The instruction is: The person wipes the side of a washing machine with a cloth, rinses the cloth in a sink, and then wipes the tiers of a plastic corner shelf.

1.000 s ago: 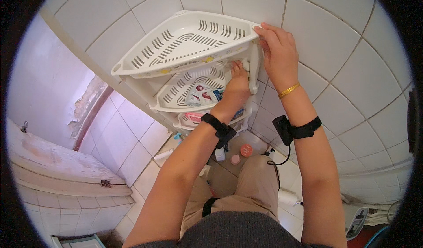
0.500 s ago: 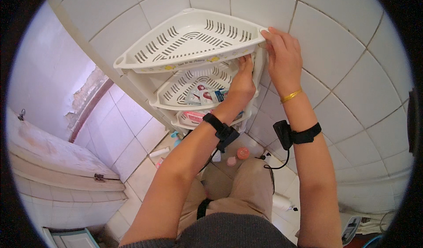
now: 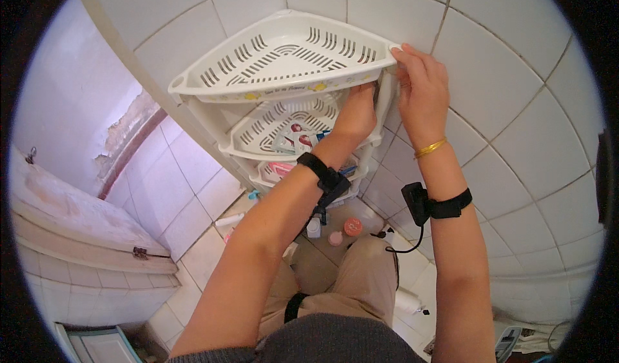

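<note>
A white plastic corner rack [image 3: 284, 91] stands against the tiled walls, its slotted top tier bare. My right hand [image 3: 422, 86] grips the right front corner of that tier, fingers closed over the rim. Under the same tier my left hand [image 3: 356, 115] reaches up beside the right post [image 3: 385, 102]. Its fingers are mostly hidden by the front rim, so their grip does not show. Small sachets [image 3: 298, 138] lie on the second tier, partly behind my left forearm. On the tier below is a pink item [image 3: 280, 169], partly covered.
On the floor by my knees are an orange-red round container [image 3: 353, 227], a small pink one [image 3: 336, 238] and a white bottle [image 3: 314, 227]. A white bottle [image 3: 407, 302] lies by my right leg. To the left is a worn whitish door [image 3: 84, 208] with a metal latch.
The top tier's right corner has shifted slightly right and down in view, my right hand with it. My left hand's fingers have gone further under the rim.
</note>
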The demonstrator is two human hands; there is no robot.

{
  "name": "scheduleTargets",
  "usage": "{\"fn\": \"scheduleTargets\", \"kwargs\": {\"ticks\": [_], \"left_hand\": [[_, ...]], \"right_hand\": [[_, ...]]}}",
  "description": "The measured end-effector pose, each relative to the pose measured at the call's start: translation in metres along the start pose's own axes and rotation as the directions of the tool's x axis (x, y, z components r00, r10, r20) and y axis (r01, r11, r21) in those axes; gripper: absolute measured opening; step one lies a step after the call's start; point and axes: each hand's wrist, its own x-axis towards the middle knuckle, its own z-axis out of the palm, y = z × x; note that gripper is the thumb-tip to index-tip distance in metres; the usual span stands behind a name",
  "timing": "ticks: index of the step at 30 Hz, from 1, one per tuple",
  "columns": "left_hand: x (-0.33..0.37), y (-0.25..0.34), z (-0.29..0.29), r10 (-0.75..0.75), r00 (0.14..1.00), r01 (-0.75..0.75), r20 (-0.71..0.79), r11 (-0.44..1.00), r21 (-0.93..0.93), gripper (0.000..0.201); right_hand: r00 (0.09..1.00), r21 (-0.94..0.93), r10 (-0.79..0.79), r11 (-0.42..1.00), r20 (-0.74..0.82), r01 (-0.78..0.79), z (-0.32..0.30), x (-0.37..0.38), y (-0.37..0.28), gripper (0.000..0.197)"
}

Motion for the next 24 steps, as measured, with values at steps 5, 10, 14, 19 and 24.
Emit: {"fn": "scheduleTargets", "kwargs": {"ticks": [5,10,14,19,24], "left_hand": [[0.035,-0.042,-0.021,0.151,0.986,-0.126,-0.071,0.952,0.28,0.04],[0.054,-0.081,-0.031,0.131,0.991,-0.134,0.026,0.984,0.115,0.04],[0.02,-0.051,-0.009,0.153,0.988,-0.152,0.014,0.959,0.24,0.051],[-0.02,-0.02,0.009,-0.293,0.875,0.083,0.386,0.875,0.477,0.094],[-0.026,-0.04,0.011,-0.133,0.883,-0.237,0.45,0.701,0.673,0.09]], "right_hand": [[1.0,-0.019,-0.021,1.0,0.014,0.021,-0.002,-0.001,0.003,0.03],[1.0,0.006,-0.021,1.0,-0.007,0.022,0.002,0.003,-0.007,0.031],[1.0,-0.009,-0.025,1.0,0.004,0.025,0.001,-0.003,0.003,0.031],[1.0,-0.019,-0.016,1.0,0.014,0.016,-0.001,-0.001,0.0,0.032],[1.0,-0.017,-0.003,1.0,0.021,0.003,-0.003,0.0,0.0,0.032]]}}
